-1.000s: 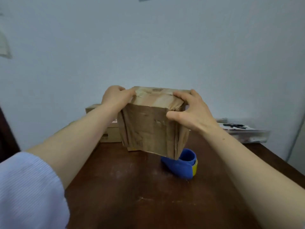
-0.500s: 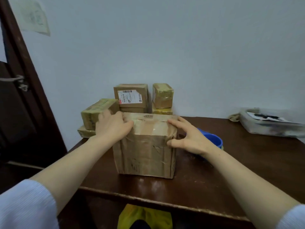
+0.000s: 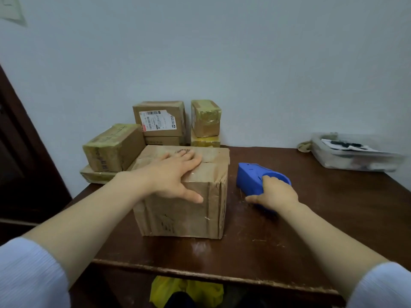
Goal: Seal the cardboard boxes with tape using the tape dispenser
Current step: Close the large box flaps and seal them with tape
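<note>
The fingers [image 3: 189, 155] of the left hand [image 3: 175, 174] are laid out straight and slightly apart on the top of the cardboard box [image 3: 189, 214], at the centre of the frame. The thumb is hooked down over the front top edge, so the box is pressed down and not gripped. Right of centre, the fingers [image 3: 268, 178] of the right hand [image 3: 278, 194] are curled over the rear of the blue tape dispenser [image 3: 251, 176], which is clasped there with the thumb stretched out leftward near the table [image 3: 311, 230].

The dispenser lies on the table just beside the box's right face, apart from it, with its nose pointed toward the upper left.

Half a second ago both hands were placed on the box top. A second ago the box was held up off the table. It is now set down squarely near the front edge, and the right hand has been moved off it onto the dispenser. Positioning is therefore judged finished and taping about to begin; the dispenser is not yet lifted.

A glossy patch is seen on the top seam, but how far it is already taped cannot be told.

Sealed parcels [image 3: 160, 121] are stacked behind at upper left, and a clear plastic tray [image 3: 355, 158] is seen at the right edge.
</note>
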A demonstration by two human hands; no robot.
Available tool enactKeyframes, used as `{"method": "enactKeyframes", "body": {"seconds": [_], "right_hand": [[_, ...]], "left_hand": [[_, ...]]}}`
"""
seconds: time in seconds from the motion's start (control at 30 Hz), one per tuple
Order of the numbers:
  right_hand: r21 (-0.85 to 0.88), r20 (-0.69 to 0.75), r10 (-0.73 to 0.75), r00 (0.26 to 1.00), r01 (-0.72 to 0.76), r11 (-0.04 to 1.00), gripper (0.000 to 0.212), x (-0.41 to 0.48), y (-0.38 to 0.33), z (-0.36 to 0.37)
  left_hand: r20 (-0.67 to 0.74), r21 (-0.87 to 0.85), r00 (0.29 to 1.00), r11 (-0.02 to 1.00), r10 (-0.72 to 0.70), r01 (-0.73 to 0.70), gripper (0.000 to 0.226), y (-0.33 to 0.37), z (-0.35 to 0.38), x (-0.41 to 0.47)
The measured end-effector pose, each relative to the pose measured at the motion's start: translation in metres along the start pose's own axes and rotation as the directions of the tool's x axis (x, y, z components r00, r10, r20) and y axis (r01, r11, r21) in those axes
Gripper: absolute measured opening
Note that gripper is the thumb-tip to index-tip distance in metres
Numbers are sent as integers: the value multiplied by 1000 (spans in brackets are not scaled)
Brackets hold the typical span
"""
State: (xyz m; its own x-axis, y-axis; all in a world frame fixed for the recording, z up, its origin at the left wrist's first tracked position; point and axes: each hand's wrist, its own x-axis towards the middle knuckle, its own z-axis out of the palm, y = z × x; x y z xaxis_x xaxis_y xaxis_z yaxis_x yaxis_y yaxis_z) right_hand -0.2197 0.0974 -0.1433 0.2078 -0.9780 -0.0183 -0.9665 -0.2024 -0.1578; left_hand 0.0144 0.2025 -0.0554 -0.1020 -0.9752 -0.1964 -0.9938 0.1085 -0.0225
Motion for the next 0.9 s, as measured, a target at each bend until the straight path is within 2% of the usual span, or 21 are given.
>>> {"method": "enactKeyframes", "body": {"seconds": [0.17, 0.27, 0.37, 0.43, 0.5, 0.53, 0.6, 0.67, 0.7, 0.73, 0.77, 0.8, 0.83, 0.9], "right_hand": [[-18, -14, 42, 999, -42, 999, 40, 8, 1, 3], [154, -32, 83, 996, -77, 985, 41, 12, 11, -2], [415, -63, 145, 987, -106, 904, 41, 14, 26, -21], [614, -89, 194, 977, -100, 783, 39, 8, 31, -45], [820, -74, 214, 974, -62, 568, 30, -2, 31, -73], [888, -59, 208, 976, -44, 458, 26, -7, 31, -86], [953, -41, 184, 982, -17, 304, 24, -15, 28, -110], [979, -41, 145, 989, 11, 203, 28, -24, 22, -131], [986, -36, 118, 992, 17, 164, 27, -28, 19, -140], [991, -33, 93, 995, 20, 132, 25, -32, 15, -147], [993, -34, 74, 997, 25, 113, 23, -36, 13, -154], [994, -37, 57, 998, 31, 108, 21, -38, 9, -159], [993, -40, 39, 998, 36, 111, 20, -40, 6, -163], [992, -34, -7, 999, 34, 118, 20, -43, -1, -169]], "left_hand": [[-32, 12, 999, 1000, 4, -4, 100, 4, 3, 0], [-7, -2, 1000, 1000, 1, -1, 100, 4, 1, -1], [67, -154, 997, 987, -36, 46, 100, 8, -12, -8], [33, -283, 996, 955, -83, 89, 82, 12, -24, -8], [-86, -380, 988, 921, -126, 85, 53, 13, -33, -3], [-143, -427, 979, 902, -142, 69, 48, 13, -38, 0], [-227, -553, 955, 832, -191, 35, 60, 14, -47, 5], [-318, -669, 906, 743, -281, -5, 63, 18, -56, 11], [-341, -741, 873, 671, -349, -21, 57, 20, -61, 14], [-313, -833, 853, 553, -418, -35, 47, 22, -68, 17], [-231, -921, 859, 387, -457, -42, 39, 26, -75, 19], [-128, -978, 885, 207, -447, -37, 42, 31, -82, 19], [-31, -998, 914, 68, -405, -4, 53, 36, -88, 18], [85, -995, 950, -80, -301, 63, 75, 42, -98, 17]]}}
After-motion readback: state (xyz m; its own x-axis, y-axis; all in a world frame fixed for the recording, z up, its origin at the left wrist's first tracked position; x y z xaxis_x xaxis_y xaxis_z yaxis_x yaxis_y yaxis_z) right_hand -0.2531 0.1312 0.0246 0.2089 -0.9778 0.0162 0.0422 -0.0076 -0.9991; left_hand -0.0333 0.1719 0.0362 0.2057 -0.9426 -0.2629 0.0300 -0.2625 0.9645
